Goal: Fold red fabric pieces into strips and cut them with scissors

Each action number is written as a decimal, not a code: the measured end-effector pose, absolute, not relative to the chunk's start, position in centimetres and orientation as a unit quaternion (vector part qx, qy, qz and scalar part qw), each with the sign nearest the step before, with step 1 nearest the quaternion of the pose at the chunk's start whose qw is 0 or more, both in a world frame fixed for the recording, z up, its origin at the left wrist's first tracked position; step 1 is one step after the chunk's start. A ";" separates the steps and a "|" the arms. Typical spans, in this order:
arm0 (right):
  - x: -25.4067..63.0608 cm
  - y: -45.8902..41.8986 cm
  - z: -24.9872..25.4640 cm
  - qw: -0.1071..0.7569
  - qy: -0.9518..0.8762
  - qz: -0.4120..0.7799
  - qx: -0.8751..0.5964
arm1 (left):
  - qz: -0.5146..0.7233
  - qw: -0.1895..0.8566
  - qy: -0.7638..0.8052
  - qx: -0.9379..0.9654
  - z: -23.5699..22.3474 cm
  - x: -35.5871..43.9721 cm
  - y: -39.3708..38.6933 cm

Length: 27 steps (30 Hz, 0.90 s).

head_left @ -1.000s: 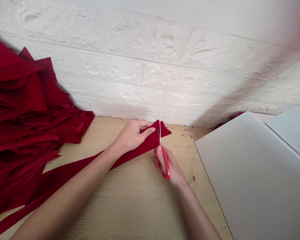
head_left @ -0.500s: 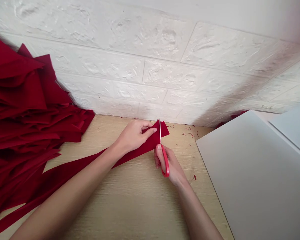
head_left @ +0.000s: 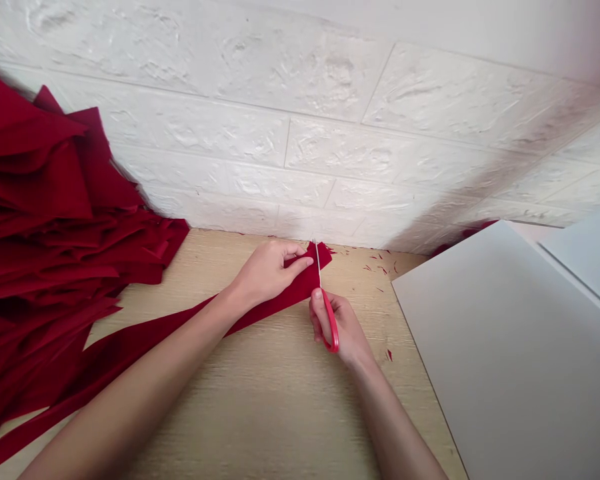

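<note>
Relative to the frame of one second earlier, the end of the red fabric strip (head_left: 300,288) to the right of the blades sits closer to them, and the blade tips of the scissors (head_left: 333,327) lean slightly further left. From my remote station, I observe the left hand (head_left: 266,275) with thumb and index finger pinching the strip's upper edge, just beside the blades; I cannot tell how its remaining fingers are set. The right hand (head_left: 344,331) grips the red handles, thumb uppermost and the visible fingers curled in. The blades cross the strip near its far end; I cannot tell the gap between them. The strip extends beneath the left forearm to a rounded fold at lower left, beside the pile of red fabric (head_left: 40,180). Small red scraps (head_left: 389,355) lie on the wooden table (head_left: 260,400), between the white brick-pattern wall (head_left: 205,127) and the pale panel (head_left: 500,347) at right.
</note>
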State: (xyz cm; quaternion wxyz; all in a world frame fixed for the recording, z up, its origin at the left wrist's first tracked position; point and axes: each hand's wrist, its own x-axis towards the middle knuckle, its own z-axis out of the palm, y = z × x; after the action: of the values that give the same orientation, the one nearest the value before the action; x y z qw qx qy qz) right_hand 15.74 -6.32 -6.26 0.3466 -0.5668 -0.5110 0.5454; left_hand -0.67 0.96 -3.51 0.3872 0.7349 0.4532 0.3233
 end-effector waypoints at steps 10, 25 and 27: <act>15.9 -6.2 -7.1 0.350 -0.481 0.553 -0.583 | 0.323 0.390 0.440 0.742 -3.7 -0.7 0.9; 16.6 -6.1 -6.6 0.415 -0.542 0.467 -0.562 | 0.353 0.399 0.436 0.725 -2.5 -0.5 0.5; 16.4 -6.1 -6.5 0.436 -0.545 0.455 -0.553 | 0.355 0.408 0.432 0.722 -2.5 -0.5 0.4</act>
State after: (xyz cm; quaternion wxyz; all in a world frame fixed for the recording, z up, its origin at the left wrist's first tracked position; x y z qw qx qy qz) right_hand 16.42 -6.05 -6.48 0.4360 -0.5529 -0.5453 0.4549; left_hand -0.51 0.37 -2.47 0.4079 0.7218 0.4319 0.3551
